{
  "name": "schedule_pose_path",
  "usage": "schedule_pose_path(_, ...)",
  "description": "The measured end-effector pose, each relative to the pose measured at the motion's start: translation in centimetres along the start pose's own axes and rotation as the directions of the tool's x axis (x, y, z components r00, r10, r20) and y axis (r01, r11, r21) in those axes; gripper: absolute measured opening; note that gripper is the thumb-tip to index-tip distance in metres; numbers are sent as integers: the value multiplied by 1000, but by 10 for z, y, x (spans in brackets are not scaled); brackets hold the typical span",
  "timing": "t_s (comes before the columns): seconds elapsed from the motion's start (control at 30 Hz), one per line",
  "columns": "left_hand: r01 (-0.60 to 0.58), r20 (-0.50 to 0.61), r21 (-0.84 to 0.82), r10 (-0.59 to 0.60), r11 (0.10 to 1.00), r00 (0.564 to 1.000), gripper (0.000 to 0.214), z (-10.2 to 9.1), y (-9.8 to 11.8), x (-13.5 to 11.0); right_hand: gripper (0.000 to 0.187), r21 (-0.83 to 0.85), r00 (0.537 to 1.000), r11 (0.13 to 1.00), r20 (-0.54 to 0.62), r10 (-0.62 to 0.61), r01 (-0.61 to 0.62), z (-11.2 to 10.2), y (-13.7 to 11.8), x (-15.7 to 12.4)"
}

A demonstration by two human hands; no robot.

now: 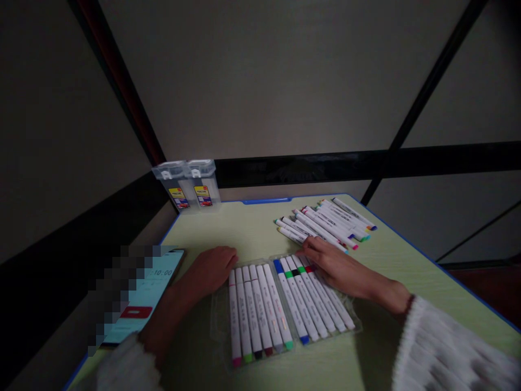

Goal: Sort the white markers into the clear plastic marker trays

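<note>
Two groups of markers lie in a clear tray at six o'clock, probably to stay aligned. The left hand curls at its ten o'clock corner, the right hand bends over its one o'clock edge; whether either grips, I cannot tell. Room for moving lies toward twelve o'clock on the worktop.

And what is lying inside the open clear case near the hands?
White markers with coloured ends lie in two groups inside the case. The right hand hides the upper ends of the rightmost ones.
</note>
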State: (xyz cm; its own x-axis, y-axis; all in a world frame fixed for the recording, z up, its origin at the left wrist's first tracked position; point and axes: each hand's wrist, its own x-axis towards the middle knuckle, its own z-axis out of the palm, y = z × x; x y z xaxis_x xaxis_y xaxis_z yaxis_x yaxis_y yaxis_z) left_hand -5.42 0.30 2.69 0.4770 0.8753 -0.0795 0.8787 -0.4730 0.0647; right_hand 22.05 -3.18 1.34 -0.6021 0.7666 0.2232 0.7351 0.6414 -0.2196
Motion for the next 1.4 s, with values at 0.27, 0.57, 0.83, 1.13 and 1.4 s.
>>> schedule_pose_path(0.27, 11, 26, -10, -11, 1000, 1000, 32, -1, 1, -1, 34, -12, 1000, 1000, 28, 10, -9, 2, -1, 1)
schedule_pose_path(0.57, 15, 47, -67, -12, 998, 999, 31, 0, 0, 0, 28, -109, 975, 974, 80, 208, -199, -12, 3, -5)
schedule_pose_path(0.83, 39, 55, -66, -35, 997, 998, 30, 3, -3, 1, 19, -338, 896, 887, 202, 396, -315, -21, 5, -11)
schedule_pose_path(1.13, 42, 69, -73, -37, 996, 997, 30, 4, -5, 1, 20, -272, 889, 909, 249, 384, -316, -15, 6, -17)
schedule_pose_path(1.4, 58, 71, -11, -57, 998, 996, 30, 1, -8, -2, 22, -113, 927, 937, 152, 344, -330, -16, 13, -14)
